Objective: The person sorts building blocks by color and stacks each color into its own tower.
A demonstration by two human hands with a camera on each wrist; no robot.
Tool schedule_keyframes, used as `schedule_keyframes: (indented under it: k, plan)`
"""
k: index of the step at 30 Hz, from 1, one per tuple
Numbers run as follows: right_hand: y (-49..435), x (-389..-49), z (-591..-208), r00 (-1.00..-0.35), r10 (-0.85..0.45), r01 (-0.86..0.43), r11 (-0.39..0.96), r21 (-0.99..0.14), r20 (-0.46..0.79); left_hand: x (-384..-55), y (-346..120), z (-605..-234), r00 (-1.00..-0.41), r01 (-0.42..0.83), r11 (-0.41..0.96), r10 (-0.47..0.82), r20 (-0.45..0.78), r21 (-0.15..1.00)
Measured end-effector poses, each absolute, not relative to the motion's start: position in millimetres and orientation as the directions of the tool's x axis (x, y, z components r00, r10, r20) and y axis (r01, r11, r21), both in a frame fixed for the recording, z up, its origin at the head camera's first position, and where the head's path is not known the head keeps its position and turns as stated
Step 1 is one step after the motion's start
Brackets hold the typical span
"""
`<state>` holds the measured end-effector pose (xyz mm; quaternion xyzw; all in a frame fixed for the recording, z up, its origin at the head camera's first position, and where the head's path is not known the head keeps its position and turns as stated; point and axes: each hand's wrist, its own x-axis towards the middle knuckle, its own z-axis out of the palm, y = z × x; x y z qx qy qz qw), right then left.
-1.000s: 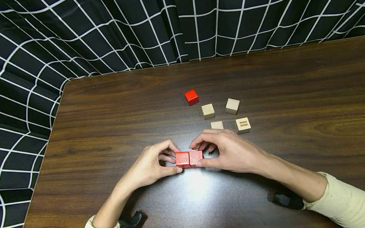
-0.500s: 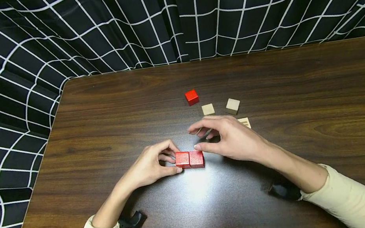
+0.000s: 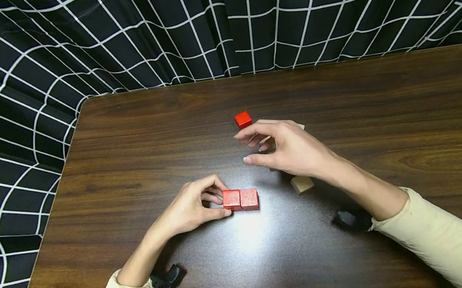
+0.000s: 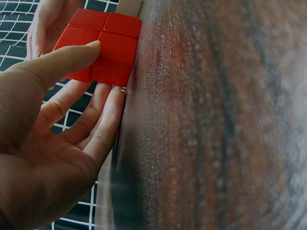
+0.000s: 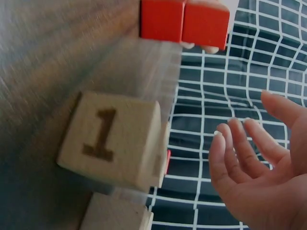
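Note:
Red cubes (image 3: pixel 240 199) stand two side by side and two layers high on the table. My left hand (image 3: pixel 191 205) grips the left end of this stack, thumb at the near side and fingers behind; in the left wrist view the thumb (image 4: pixel 72 60) lies across the red faces. Farther out, my right hand (image 3: pixel 293 149) hovers with fingers loosely curved and nothing between them. It hides most of the pale wooden cubes. One pale cube (image 3: pixel 302 184) shows under its wrist. The right wrist view has a wooden cube (image 5: pixel 112 139) marked "1".
A single red cube (image 3: pixel 243 119) lies beyond my right fingertips. A sliver of another pale cube (image 3: pixel 302 126) peeks out behind the right hand. The brown table (image 3: pixel 144 142) ends at a black curtain (image 3: pixel 176 26) with white grid lines.
My right hand has let go of the red cubes and moved away over the pale ones. A pale cube now shows nearer me, below the right wrist. The left hand stays put.

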<state>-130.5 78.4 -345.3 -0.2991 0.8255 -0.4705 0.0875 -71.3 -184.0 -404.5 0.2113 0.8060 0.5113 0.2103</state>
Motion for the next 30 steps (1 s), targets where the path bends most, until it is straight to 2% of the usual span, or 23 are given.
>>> schedule_keyframes:
  k: [16,24,30]
  plan:
    - [84.1,-160.6,-344.5,-0.814,-0.567,-0.42,0.427,-0.801,0.125,-72.1,-184.9,-405.6,-0.823,0.114,0.407,0.55,-0.143,0.906]
    - [82.9,-177.8,-344.5,-0.82,-0.552,-0.478,0.521,-0.707,0.148,-71.8,-185.1,-405.8,-0.823,0.114,0.407,0.55,-0.143,0.906]
    - [80.6,-187.4,-348.3,-0.816,-0.556,-0.492,0.525,-0.694,0.159,-72.0,-186.0,-405.5,-0.822,0.116,0.405,0.552,-0.141,0.907]
